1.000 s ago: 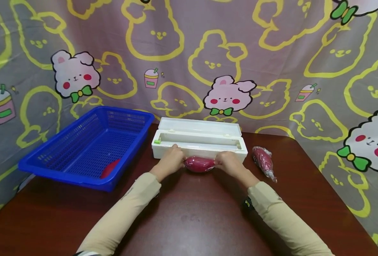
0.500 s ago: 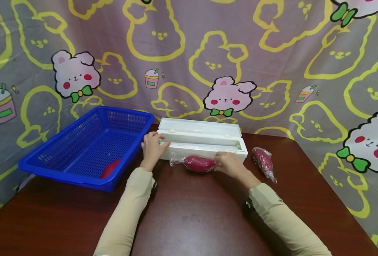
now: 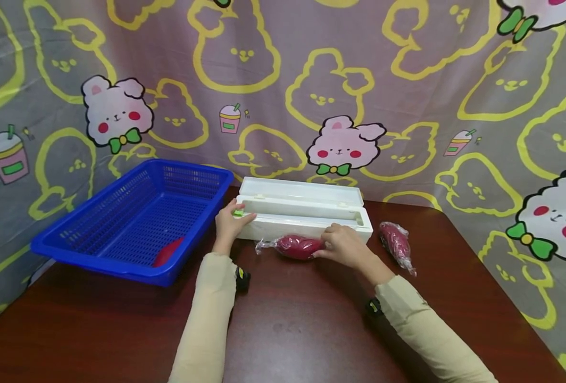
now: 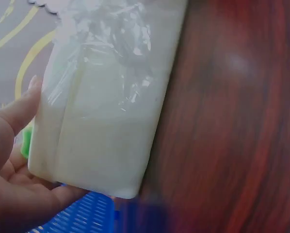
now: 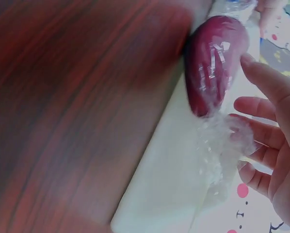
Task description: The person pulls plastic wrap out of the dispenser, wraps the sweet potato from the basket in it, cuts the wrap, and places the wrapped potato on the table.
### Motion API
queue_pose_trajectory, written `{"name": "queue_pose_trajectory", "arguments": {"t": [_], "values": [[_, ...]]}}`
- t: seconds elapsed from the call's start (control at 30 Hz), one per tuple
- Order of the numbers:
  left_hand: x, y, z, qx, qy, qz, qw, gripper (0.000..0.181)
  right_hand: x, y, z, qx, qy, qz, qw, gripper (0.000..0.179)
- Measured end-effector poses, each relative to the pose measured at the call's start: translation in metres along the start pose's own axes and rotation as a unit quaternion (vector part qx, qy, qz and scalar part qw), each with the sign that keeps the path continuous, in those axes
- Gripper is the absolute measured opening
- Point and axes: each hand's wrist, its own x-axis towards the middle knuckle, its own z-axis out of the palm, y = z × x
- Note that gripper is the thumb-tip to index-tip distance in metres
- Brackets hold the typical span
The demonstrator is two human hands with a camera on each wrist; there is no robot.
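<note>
A dark red sweet potato (image 3: 298, 247) wrapped in clear cling film lies against the front of a long white cling film box (image 3: 283, 230), whose lid (image 3: 302, 192) is tipped back. My left hand (image 3: 226, 226) grips the box's left end, thumb along the top edge and fingers round the end, beside a green tab (image 3: 238, 212). My right hand (image 3: 342, 246) is at the sweet potato's right end. In the right wrist view its fingers are loosely bent beside the crumpled film tail (image 5: 217, 141), the thumb tip close to the sweet potato.
A second film-wrapped sweet potato (image 3: 396, 242) lies to the right of the box. On the left stands a blue plastic basket (image 3: 98, 271) with a red item (image 3: 168, 252) in its near right corner. A patterned curtain (image 3: 283, 80) hangs behind the brown table (image 3: 283, 330).
My left hand has let go of the sweet potato's left film end and moved left to the box's end. The right hand's fingers have loosened from the right film end, staying beside it.
</note>
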Motion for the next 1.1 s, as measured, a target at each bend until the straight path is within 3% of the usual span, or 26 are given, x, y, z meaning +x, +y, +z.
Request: {"name": "queue_pose_trajectory", "arguments": {"t": [0.07,0.17,0.3,0.47,0.7,0.87,1.1], "values": [[-0.006,0.008,-0.003,-0.039,-0.008,-0.017,0.9991,0.044,0.001,-0.001,-0.001,0.005,0.014,0.007,0.9999,0.024],[-0.007,0.006,-0.001,-0.097,-0.023,-0.049,0.9938,0.049,0.003,-0.002,-0.001,0.018,0.029,0.013,0.9993,0.018],[-0.007,0.004,0.000,-0.130,-0.023,-0.065,0.9891,0.050,0.009,-0.002,0.001,0.044,0.041,0.034,0.9976,0.013],[-0.007,0.004,-0.001,-0.151,-0.013,-0.070,0.9860,0.051,0.025,-0.004,0.004,0.106,0.071,0.059,0.9901,0.012],[-0.008,0.006,-0.002,-0.173,-0.018,-0.079,0.9816,0.052,0.050,-0.007,0.013,0.225,0.113,0.059,0.9661,0.011],[-0.008,0.007,-0.002,-0.176,-0.022,-0.089,0.9801,0.052,0.062,-0.005,0.019,0.264,0.119,0.078,0.9540,0.009],[-0.005,0.009,-0.003,-0.182,-0.025,-0.103,0.9776,0.051,0.074,-0.007,0.022,0.291,0.112,0.091,0.9457,0.009]]}}
